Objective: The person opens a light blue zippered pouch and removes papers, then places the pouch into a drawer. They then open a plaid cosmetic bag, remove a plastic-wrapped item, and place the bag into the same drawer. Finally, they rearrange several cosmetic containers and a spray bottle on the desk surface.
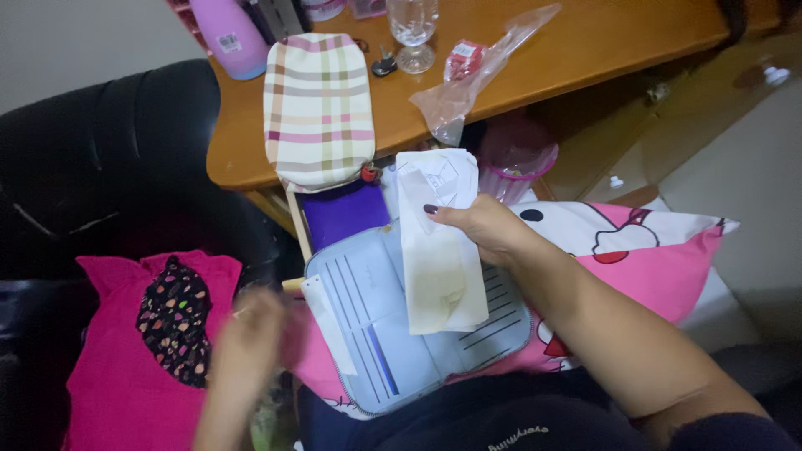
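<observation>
The landmark here is the open grey wallet (418,330), which lies on the person's lap on top of a pink pillow (660,267).

Far left of the wallet there is a pink shirt (125,367) with a dark spotted patch, lying on a black seat (100,159). Between the shirt and the wallet is the left hand (251,334). It is blurred, so I cannot tell how open its grip is or if it holds something. It is just beside the left edge of the wallet. A small white slip (322,313) sticks out at that edge.

Above the wallet, on the wooden tabletop (585,50), lies a checked pouch (317,108), and left of the pouch stands a purple bottle (227,33). Under the pouch, right above the wallet, a purple thing (344,213) shows in a drawer.

Over the middle of the wallet hang folded papers (439,250), white and a little yellow. The right hand (484,230) has its grip closed on their upper part, with the thumb on top. The lower end of the papers covers the card slots of the wallet.

Above and to the right of the wallet, on the tabletop, are a glass (412,29), a small red packet (464,58) and a clear plastic bag (480,71). Below the tabletop edge, right above the hand, a pink bin (514,154) is seen.
</observation>
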